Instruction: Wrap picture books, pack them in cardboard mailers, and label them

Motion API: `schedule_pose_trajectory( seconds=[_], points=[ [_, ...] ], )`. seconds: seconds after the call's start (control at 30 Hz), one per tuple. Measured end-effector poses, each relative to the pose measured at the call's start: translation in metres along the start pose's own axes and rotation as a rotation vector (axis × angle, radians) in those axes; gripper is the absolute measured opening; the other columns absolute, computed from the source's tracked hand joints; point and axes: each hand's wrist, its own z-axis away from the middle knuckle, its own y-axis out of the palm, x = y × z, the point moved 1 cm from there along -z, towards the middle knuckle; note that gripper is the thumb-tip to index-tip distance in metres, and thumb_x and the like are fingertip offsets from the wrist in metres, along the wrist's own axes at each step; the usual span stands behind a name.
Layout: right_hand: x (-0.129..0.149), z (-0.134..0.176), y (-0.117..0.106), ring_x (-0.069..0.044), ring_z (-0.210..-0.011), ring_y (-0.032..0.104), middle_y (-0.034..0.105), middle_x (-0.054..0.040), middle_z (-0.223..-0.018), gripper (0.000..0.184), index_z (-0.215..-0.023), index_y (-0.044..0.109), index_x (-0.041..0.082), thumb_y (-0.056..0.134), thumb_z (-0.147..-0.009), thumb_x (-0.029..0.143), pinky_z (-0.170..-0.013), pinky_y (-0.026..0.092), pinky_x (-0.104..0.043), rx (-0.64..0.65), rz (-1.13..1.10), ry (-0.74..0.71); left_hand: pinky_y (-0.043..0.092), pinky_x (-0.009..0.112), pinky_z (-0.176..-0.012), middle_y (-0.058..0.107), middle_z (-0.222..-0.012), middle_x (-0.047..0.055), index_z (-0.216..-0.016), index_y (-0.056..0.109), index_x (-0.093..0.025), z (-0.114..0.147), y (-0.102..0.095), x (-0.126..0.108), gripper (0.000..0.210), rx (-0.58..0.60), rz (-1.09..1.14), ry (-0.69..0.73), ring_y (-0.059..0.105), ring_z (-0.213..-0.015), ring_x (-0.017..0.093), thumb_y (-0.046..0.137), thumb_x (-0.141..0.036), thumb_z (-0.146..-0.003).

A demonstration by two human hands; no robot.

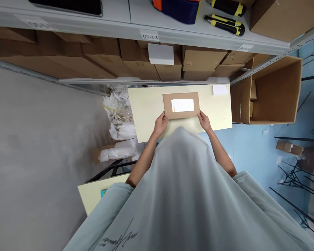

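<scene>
A flat brown cardboard box [168, 104] is held between my two hands over the pale yellow table [146, 115]. On its upper face sits a white label [182, 105] with a small orange mark at its left end. My left hand [161, 123] grips the box's near left corner, fingers closed round the edge. The near right corner is pinched by my right hand [204, 121]. Whether the underside of the box touches the tabletop, I cannot tell. Near the table's far right corner lies a stack of white labels or paper [219, 90].
A grey metal shelf [115, 26] packed with cardboard boxes [204, 59] crosses above the table's far edge. Utility knives [226, 25] lie on its top. To the right stands a large open carton [274, 92]; white plastic packaging [119, 104] is heaped at left, beside a grey wall [42, 146].
</scene>
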Motion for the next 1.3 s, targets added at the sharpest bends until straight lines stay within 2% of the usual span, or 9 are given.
schedule_pose_trajectory(
  seconds=[0.2, 0.27, 0.37, 0.47, 0.6, 0.73, 0.87, 1.1, 1.3],
  points=[
    [-0.005, 0.008, 0.009, -0.033, -0.161, 0.065, 0.068, -0.0120, -0.173, 0.085, -0.166, 0.065, 0.020, 0.050, -0.106, 0.079, -0.139, 0.048, -0.051, -0.053, 0.024, -0.074, 0.051, 0.052, -0.138, 0.062, -0.173, 0.028, -0.167, 0.057, -0.009, 0.000, -0.003, 0.001, 0.073, 0.049, 0.005, -0.078, 0.064, -0.161, 0.036, 0.069, -0.046, -0.105],
    [-0.011, 0.007, 0.010, -0.036, -0.158, 0.068, 0.070, -0.0161, -0.170, 0.089, -0.163, 0.068, 0.017, 0.052, -0.104, 0.082, -0.135, 0.054, -0.053, -0.091, 0.026, -0.041, 0.042, 0.059, -0.144, 0.050, -0.182, 0.030, -0.171, 0.053, -0.010, -0.003, -0.004, -0.003, 0.079, -0.013, -0.141, -0.093, 0.051, -0.172, 0.041, 0.075, -0.043, -0.103],
    [-0.021, 0.001, -0.003, -0.039, -0.160, 0.066, 0.070, -0.0233, -0.168, 0.098, -0.157, 0.072, 0.011, 0.054, -0.101, 0.089, -0.132, 0.056, -0.054, -0.206, 0.017, -0.006, 0.019, 0.058, -0.153, 0.032, -0.194, 0.024, -0.175, 0.050, -0.015, -0.012, 0.007, -0.025, 0.083, -0.087, -0.327, 0.084, 0.021, -0.185, 0.040, 0.078, -0.046, -0.103],
    [-0.031, -0.013, -0.034, -0.039, -0.159, 0.067, 0.069, -0.0271, -0.167, 0.103, -0.154, 0.074, 0.007, 0.055, -0.099, 0.093, -0.133, 0.055, -0.054, -0.291, 0.013, -0.035, 0.021, 0.053, -0.153, 0.041, -0.191, 0.016, -0.175, 0.052, -0.022, -0.026, 0.043, -0.061, 0.072, -0.028, -0.348, 0.285, 0.025, -0.185, 0.034, 0.068, -0.051, -0.111],
    [-0.041, -0.055, -0.094, -0.037, -0.151, 0.072, 0.075, -0.0277, -0.160, 0.099, -0.149, 0.076, 0.010, 0.052, -0.102, 0.093, -0.131, 0.056, -0.055, -0.389, 0.044, -0.030, 0.031, 0.049, -0.151, 0.049, -0.188, 0.011, -0.176, 0.053, -0.024, -0.050, 0.114, -0.109, 0.066, 0.104, -0.321, 0.400, 0.040, -0.179, 0.029, 0.060, -0.042, -0.113],
    [-0.052, -0.111, -0.149, -0.036, -0.143, 0.076, 0.079, -0.0269, -0.150, 0.090, -0.142, 0.078, 0.013, 0.050, -0.105, 0.089, -0.128, 0.059, -0.059, -0.446, 0.048, -0.076, 0.032, 0.050, -0.150, 0.050, -0.187, 0.012, -0.177, 0.053, -0.021, -0.081, 0.189, -0.132, 0.070, 0.190, -0.360, 0.304, 0.044, -0.177, 0.030, 0.063, -0.031, -0.109],
    [-0.072, -0.160, -0.182, -0.037, -0.141, 0.076, 0.079, -0.0266, -0.148, 0.082, -0.140, 0.078, 0.012, 0.057, -0.106, 0.083, -0.126, 0.060, -0.062, -0.449, 0.001, -0.117, 0.028, 0.050, -0.151, 0.043, -0.189, 0.018, -0.177, 0.051, -0.013, -0.104, 0.246, -0.130, 0.071, 0.265, -0.451, 0.151, 0.039, -0.180, 0.031, 0.062, -0.024, -0.108],
    [-0.109, -0.207, -0.199, -0.036, -0.139, 0.075, 0.074, -0.0291, -0.148, 0.073, -0.147, 0.073, 0.008, 0.061, -0.109, 0.070, -0.119, 0.064, -0.058, -0.460, 0.023, -0.039, 0.025, 0.044, -0.151, 0.045, -0.189, 0.019, -0.179, 0.049, -0.011, -0.114, 0.279, -0.112, 0.074, 0.237, -0.480, -0.031, 0.040, -0.180, 0.031, 0.068, -0.022, -0.108],
    [-0.111, -0.231, -0.198, -0.030, -0.133, 0.077, 0.073, -0.0256, -0.146, 0.055, -0.144, 0.074, 0.010, 0.060, -0.113, 0.053, -0.115, 0.067, -0.050, -0.475, 0.055, 0.004, 0.045, 0.040, -0.141, 0.057, -0.181, 0.018, -0.172, 0.059, -0.016, -0.149, 0.290, -0.109, 0.069, 0.110, -0.317, -0.268, 0.060, -0.166, 0.031, 0.074, -0.020, -0.105]
  ],
)
